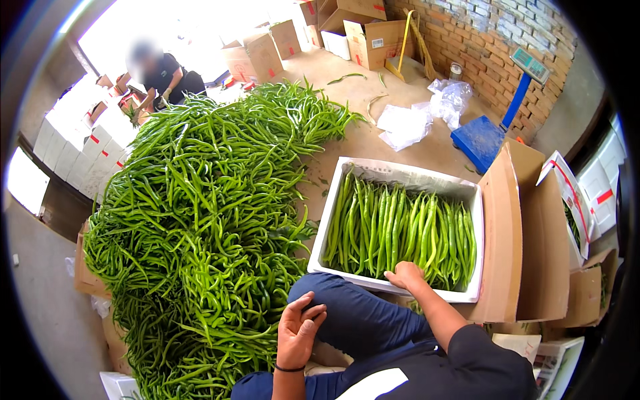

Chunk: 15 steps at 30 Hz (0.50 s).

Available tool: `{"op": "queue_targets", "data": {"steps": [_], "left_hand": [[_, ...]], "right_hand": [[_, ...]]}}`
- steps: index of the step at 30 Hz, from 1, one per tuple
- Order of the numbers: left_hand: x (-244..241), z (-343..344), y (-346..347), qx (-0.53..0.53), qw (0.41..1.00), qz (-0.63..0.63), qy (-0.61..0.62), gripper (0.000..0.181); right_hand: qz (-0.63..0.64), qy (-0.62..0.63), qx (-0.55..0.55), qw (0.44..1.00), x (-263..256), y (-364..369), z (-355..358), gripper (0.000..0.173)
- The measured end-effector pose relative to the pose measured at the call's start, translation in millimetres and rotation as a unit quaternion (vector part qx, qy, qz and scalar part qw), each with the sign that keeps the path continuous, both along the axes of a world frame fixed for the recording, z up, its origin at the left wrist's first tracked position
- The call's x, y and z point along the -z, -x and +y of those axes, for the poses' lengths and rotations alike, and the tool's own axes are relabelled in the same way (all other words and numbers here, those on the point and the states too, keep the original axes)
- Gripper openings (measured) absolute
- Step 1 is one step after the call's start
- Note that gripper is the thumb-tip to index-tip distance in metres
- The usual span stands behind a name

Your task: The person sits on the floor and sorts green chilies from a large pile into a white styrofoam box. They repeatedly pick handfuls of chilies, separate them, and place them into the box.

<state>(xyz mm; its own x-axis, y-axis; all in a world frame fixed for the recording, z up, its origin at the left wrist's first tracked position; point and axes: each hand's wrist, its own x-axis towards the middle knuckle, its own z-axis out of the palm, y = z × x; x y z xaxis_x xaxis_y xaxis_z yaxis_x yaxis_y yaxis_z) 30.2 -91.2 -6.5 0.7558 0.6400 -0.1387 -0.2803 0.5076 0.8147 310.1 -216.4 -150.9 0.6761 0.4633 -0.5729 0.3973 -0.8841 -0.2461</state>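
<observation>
My left hand [300,327] is raised beside my knee, palm partly up, fingers apart and holding nothing. With my right hand [406,276] I touch the near edge of a white foam box [320,245], at the lower ends of the peppers; whether its fingers grip anything is unclear. Long green peppers [390,220] lie side by side in the box, which has printed paper [410,177] along its far wall. A large heap of loose green peppers [200,215] spreads over the floor to the left of the box.
An open cardboard box [500,250] stands against the foam box's right side. Behind are a blue platform scale [480,142], clear plastic bags [447,100] and cardboard cartons [255,57] by a brick wall. A co-worker [165,72] crouches beyond the heap, near stacked white boxes [75,150].
</observation>
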Motion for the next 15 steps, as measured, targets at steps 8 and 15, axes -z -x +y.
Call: {"op": "queue_targets", "data": {"steps": [8, 15], "left_hand": [[3, -8, 8, -0.007, 1.000, -0.003, 0.015, 0.044], [3, -13, 19, 0.009, 1.000, 0.017, 0.021, 0.041]], "right_hand": [[0.126, 0.042, -0.021, 0.991, -20, -16, 18, 0.056], [-0.290, -0.307, -0.001, 0.906, 0, -47, 50, 0.040]]}}
